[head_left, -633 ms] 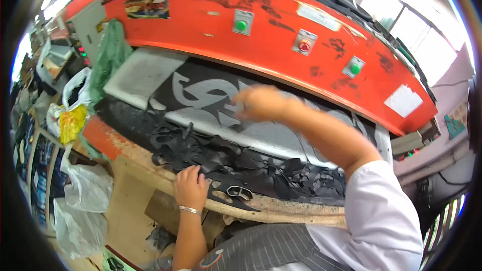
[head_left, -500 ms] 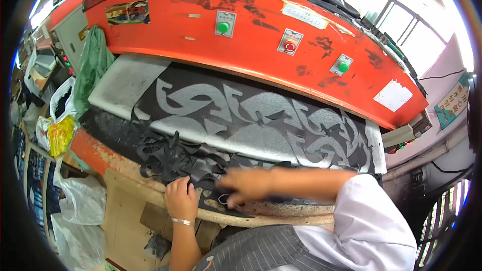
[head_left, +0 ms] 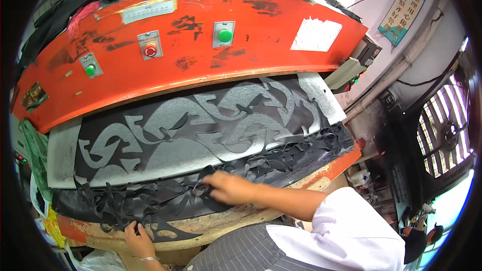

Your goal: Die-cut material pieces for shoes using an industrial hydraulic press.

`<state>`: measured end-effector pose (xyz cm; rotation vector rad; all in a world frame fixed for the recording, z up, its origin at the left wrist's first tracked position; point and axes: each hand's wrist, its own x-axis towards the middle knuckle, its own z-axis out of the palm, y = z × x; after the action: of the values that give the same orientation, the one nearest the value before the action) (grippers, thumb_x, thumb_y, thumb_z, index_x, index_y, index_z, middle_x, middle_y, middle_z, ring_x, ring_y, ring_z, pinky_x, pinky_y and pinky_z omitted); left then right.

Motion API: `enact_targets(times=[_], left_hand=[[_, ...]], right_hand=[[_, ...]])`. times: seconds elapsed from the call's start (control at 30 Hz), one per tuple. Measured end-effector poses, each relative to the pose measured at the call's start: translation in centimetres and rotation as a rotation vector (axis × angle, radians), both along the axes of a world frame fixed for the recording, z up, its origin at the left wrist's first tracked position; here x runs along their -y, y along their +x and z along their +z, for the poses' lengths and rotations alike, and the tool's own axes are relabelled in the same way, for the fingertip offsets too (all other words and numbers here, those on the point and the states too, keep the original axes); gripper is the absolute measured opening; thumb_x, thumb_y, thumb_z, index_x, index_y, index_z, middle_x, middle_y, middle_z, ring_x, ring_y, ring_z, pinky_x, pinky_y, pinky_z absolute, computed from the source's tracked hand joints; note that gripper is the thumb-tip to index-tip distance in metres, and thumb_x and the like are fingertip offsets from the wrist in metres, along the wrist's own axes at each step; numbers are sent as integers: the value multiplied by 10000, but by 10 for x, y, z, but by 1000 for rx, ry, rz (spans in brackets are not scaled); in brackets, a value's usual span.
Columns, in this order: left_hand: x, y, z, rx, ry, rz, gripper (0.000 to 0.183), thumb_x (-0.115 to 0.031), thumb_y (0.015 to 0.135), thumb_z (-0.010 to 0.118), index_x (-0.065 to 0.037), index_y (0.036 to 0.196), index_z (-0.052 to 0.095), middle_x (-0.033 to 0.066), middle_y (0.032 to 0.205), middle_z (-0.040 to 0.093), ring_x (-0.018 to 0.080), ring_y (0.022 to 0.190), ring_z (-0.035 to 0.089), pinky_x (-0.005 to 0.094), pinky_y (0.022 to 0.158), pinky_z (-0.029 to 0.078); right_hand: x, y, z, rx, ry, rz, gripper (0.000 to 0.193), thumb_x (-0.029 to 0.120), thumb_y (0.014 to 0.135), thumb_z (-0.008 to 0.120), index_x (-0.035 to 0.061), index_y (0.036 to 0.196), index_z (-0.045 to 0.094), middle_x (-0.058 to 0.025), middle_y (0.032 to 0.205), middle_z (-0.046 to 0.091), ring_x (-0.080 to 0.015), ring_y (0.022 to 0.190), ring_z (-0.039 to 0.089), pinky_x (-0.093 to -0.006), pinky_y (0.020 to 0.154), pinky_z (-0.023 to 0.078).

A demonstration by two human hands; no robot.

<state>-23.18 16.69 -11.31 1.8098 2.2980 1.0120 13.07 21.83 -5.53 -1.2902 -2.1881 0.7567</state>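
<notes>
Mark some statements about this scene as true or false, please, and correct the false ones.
1. The right hand is at the black scraps. True.
2. The machine's middle button is green. False: a red button sits between two green buttons.
3. The black sheet has curved cut-outs. True.
4. Jewellery is on the right wrist. False: a bracelet is on the left one.
5. The left hand is near the worktop's front edge. True.
</notes>
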Motion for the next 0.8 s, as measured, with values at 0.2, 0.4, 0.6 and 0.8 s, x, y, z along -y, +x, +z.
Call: enact_targets(times=[0.2, 0.4, 0.6, 0.8], left_hand=[[-1, 9, 4, -57, 5, 19, 179, -136, 877, 589, 6, 974, 636, 149, 966, 608, 318, 851, 599, 386, 762, 484], [-7, 13, -2, -37, 20, 130, 161, -135, 860, 588, 5, 918, 643, 136, 892, 615, 297, 791, 600, 378, 720, 478], [-4, 9, -5, -23, 10, 188, 156, -154, 845, 607, -5, 866, 649, 123, 838, 610, 285, 751, 595, 378, 690, 470], [-6, 12, -3, 10, 1, 233, 174, -178, 857, 605, -10, 857, 650, 112, 831, 607, 269, 724, 588, 365, 684, 470]], right_hand=[[-41, 137, 3, -18, 277, -503, 437, 190, 819, 654, 53, 1226, 573, -172, 974, 596, -355, 922, 599, -400, 816, 485], [-96, 136, 4, -115, 338, -394, 430, 230, 817, 653, 51, 1200, 568, -182, 999, 589, -382, 907, 600, -437, 794, 489], [-127, 108, -9, -39, 376, -313, 435, 231, 812, 664, 70, 1206, 570, -146, 1028, 596, -339, 978, 577, -426, 837, 470], [-129, 125, -23, 23, 438, -213, 559, 239, 754, 744, 138, 1274, 565, -111, 1047, 627, -273, 1038, 537, -378, 902, 410]])
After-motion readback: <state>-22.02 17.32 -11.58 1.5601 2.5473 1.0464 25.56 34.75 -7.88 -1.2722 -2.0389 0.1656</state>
